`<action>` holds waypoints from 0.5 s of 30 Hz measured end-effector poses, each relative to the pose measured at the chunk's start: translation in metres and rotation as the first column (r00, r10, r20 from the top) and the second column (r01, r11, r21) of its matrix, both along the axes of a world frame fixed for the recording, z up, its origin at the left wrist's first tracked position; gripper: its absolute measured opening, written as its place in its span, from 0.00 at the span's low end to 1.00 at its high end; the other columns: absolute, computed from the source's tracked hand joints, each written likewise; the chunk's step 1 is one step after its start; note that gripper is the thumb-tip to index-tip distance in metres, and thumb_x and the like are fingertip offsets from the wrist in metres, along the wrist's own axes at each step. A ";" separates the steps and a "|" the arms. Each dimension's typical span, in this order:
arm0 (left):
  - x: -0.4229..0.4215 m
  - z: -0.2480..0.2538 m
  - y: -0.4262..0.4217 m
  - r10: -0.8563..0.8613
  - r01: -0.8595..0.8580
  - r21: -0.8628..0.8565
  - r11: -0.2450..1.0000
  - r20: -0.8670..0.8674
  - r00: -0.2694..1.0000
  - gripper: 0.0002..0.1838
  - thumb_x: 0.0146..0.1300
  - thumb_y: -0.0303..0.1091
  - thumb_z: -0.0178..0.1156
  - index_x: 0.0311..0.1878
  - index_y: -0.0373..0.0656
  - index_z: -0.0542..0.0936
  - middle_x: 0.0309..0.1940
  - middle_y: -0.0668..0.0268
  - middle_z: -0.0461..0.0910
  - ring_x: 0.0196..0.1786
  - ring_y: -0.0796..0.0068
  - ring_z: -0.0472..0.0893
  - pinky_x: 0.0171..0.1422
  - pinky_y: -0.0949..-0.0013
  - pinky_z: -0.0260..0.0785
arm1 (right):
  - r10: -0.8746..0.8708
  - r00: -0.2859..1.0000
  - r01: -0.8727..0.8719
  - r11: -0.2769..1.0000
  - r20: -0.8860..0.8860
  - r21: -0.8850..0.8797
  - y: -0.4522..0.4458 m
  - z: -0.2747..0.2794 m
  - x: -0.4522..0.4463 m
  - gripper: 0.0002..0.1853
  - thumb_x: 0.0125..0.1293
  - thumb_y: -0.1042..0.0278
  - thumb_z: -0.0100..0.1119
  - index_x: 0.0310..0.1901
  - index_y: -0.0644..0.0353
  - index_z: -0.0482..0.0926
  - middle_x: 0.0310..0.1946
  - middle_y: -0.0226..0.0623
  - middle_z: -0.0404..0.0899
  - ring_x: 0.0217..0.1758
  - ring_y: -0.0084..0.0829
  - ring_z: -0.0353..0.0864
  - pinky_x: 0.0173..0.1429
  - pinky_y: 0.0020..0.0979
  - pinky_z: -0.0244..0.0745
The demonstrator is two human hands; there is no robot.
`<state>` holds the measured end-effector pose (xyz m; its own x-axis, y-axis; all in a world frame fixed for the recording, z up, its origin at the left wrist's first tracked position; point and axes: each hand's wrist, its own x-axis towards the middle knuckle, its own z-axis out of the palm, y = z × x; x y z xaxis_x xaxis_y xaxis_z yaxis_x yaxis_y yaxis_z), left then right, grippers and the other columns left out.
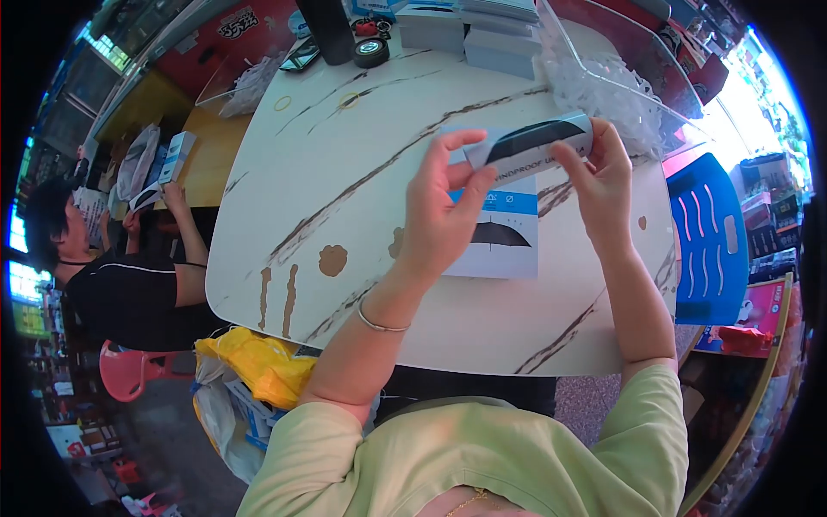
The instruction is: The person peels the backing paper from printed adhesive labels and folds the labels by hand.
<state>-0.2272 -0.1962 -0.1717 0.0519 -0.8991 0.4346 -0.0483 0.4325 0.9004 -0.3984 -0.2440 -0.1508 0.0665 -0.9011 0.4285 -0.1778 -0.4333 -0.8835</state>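
Note:
Above the table, both my hands hold a printed umbrella carton point(532, 145), marked with a dark canopy and the words "WINDPROOF UMBRELLA", some letters hidden. Its surface looks curved; whether it is flat or formed into a box I cannot tell. My left hand point(441, 202) grips the left end between thumb and fingers. At the right end, my right hand point(601, 177) has its thumb on the front and its fingers behind. Just below lies another umbrella carton point(508, 250), white with a blue band and a black umbrella picture, partly covered by my left hand.
Stacked cartons point(500, 52) stand at the back beside a clear bin point(603, 86) of plastic sleeves. A black bottle point(326, 30) and a tape roll point(371, 52) sit back left. A blue stool point(708, 241) is at right. Another person point(129, 276) works at left.

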 end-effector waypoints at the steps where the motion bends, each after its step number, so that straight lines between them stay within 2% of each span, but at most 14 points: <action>1: 0.001 -0.001 -0.002 0.007 -0.007 0.003 1.000 -0.059 0.998 0.14 0.61 0.27 0.53 0.50 0.38 0.65 0.30 0.60 0.80 0.35 0.83 0.76 0.40 0.79 0.66 | 0.047 0.998 -0.047 0.999 0.035 0.013 -0.001 0.002 -0.003 0.14 0.55 0.69 0.63 0.38 0.64 0.70 0.28 0.27 0.73 0.32 0.13 0.69 0.30 0.15 0.63; 2: 0.002 -0.003 -0.004 -0.005 0.010 0.028 1.000 -0.144 0.990 0.15 0.62 0.29 0.53 0.51 0.38 0.65 0.31 0.61 0.80 0.36 0.82 0.76 0.42 0.79 0.66 | 0.094 0.993 -0.096 0.995 0.072 0.023 -0.002 0.005 -0.006 0.10 0.58 0.69 0.60 0.36 0.65 0.72 0.25 0.25 0.73 0.29 0.13 0.68 0.29 0.16 0.62; 3: 0.003 -0.003 -0.005 -0.001 0.003 0.019 1.000 -0.142 0.990 0.15 0.62 0.29 0.53 0.51 0.38 0.65 0.31 0.61 0.80 0.36 0.82 0.76 0.42 0.79 0.66 | 0.101 0.992 -0.102 0.995 0.073 0.013 -0.002 0.006 -0.007 0.10 0.58 0.69 0.60 0.36 0.65 0.72 0.25 0.25 0.73 0.29 0.13 0.68 0.29 0.16 0.62; 5: 0.005 -0.003 -0.007 -0.028 0.056 0.078 0.995 -0.320 0.947 0.16 0.62 0.31 0.54 0.51 0.39 0.65 0.32 0.62 0.80 0.37 0.83 0.75 0.42 0.80 0.65 | 0.036 0.999 -0.038 0.998 0.021 0.058 -0.002 0.006 -0.009 0.08 0.63 0.68 0.52 0.34 0.65 0.75 0.21 0.23 0.70 0.24 0.12 0.63 0.27 0.16 0.60; 9: 0.008 -0.008 -0.012 -0.009 0.037 0.094 0.995 -0.281 0.960 0.17 0.62 0.32 0.54 0.52 0.39 0.65 0.31 0.63 0.80 0.36 0.84 0.74 0.41 0.82 0.64 | 0.015 1.000 -0.015 0.997 -0.006 0.069 0.002 0.012 -0.011 0.10 0.65 0.65 0.50 0.36 0.64 0.76 0.20 0.22 0.68 0.22 0.13 0.61 0.26 0.17 0.59; 11: 0.005 -0.007 -0.013 0.013 0.021 0.096 0.995 -0.343 0.939 0.17 0.62 0.33 0.55 0.52 0.40 0.65 0.30 0.64 0.79 0.34 0.86 0.73 0.39 0.83 0.63 | 0.021 1.000 -0.020 0.996 -0.013 0.089 0.003 0.014 -0.012 0.10 0.65 0.65 0.49 0.37 0.63 0.76 0.20 0.23 0.68 0.22 0.13 0.61 0.25 0.17 0.59; 15: 0.005 0.002 -0.012 0.007 0.011 0.055 0.998 -0.322 0.947 0.16 0.62 0.32 0.55 0.51 0.40 0.66 0.30 0.65 0.80 0.33 0.87 0.72 0.39 0.84 0.62 | 0.067 0.997 -0.072 0.991 0.041 0.116 0.006 0.024 -0.016 0.10 0.65 0.65 0.50 0.37 0.64 0.76 0.20 0.23 0.69 0.22 0.13 0.61 0.25 0.17 0.59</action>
<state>-0.2226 -0.2085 -0.1700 0.1791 -0.9215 0.3445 0.2492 0.3813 0.8902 -0.4140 -0.2378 -0.1264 0.1169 -0.9389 0.3237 -0.1173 -0.3367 -0.9343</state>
